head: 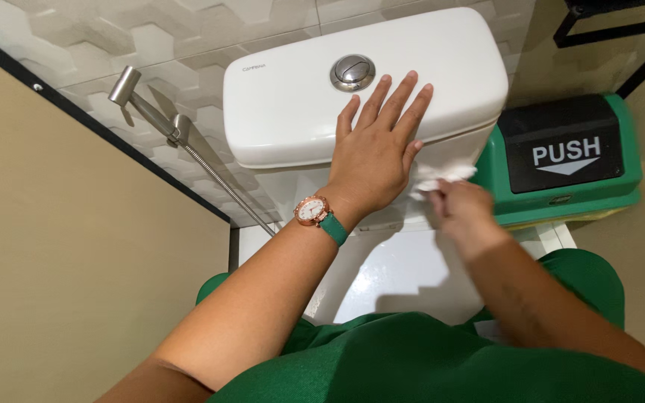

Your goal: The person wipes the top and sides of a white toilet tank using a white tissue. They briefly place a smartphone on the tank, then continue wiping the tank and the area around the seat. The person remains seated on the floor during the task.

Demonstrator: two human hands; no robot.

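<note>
Green-sleeved arms reach forward — left hand (375, 157) flat, fingers spread, on the cistern lid (293, 89); right hand (460, 209) pinching a white wipe (442, 175) that could tear — or the lid shift under pressure.

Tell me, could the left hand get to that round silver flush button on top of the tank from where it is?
Probably yes. The left hand lies flat on the tank lid, fingertips just below the flush button, with nothing between them.

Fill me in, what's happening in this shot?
A person leans over a white toilet. The left hand lies flat, fingers spread, on the tank lid, below the flush button. The right hand presses a white cloth against the tank front under the lid. A green bin stands beside the tank, a sprayer opposite.
</note>
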